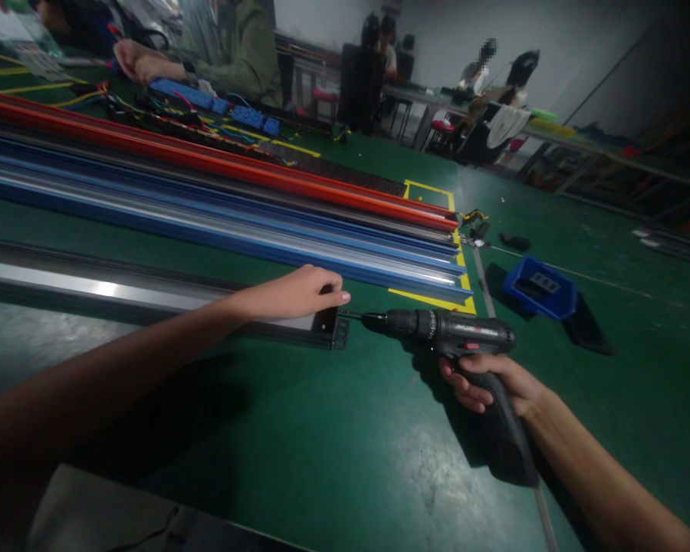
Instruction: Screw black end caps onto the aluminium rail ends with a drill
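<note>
My right hand [486, 379] is wrapped around the handle of a black cordless drill [465, 331]. The drill lies roughly level, its long thin bit [353, 315] pointing left at the end of a long black metal profile [149, 295] with a pale strip along its middle. The bit's tip meets or nearly meets the slotted end piece [340, 334]; I cannot tell whether it touches. My left hand [302, 293] grips the profile's end from above, thumb toward the drill; the other fingers are partly hidden behind it.
Blue profiles [322, 257] and orange-red profiles [299, 169] lie side by side beyond, near yellow tape on the green table. A blue bin [539, 287] stands at the right. Across the table a person's hands [143, 63] are near wires and blue parts [189, 93].
</note>
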`<state>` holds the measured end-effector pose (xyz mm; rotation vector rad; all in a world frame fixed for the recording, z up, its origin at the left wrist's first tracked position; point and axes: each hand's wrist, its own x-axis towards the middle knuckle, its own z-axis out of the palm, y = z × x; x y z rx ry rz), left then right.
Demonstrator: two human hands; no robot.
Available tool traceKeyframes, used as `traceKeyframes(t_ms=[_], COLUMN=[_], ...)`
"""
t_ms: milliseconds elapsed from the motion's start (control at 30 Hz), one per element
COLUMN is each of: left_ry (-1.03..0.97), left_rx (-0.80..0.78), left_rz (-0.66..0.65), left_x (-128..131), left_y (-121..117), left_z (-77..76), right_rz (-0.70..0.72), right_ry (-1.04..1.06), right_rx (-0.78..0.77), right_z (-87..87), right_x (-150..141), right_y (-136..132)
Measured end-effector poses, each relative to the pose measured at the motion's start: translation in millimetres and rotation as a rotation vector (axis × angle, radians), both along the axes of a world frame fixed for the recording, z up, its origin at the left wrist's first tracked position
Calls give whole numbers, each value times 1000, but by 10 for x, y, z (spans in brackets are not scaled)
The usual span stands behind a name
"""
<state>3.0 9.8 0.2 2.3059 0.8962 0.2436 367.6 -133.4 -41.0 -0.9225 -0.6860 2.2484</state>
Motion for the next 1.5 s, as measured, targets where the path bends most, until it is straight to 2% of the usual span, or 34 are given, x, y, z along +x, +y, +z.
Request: traceKeyframes(t_ms=[667,1000,1500], left_ry=[-17,-3,-6], left_rx=[30,20,2], left_rz=[-11,-6,-3], left_x=[0,-2,1], left_y=[31,14,7], left_z=[-49,-19,-8], right_rz=[-5,21,-19], right_ry=[-31,-14,-59], right_rx=[13,28,12], right_z=[4,-7,23], right_x=[-6,4,-18], right_y=[-3,-5,-12])
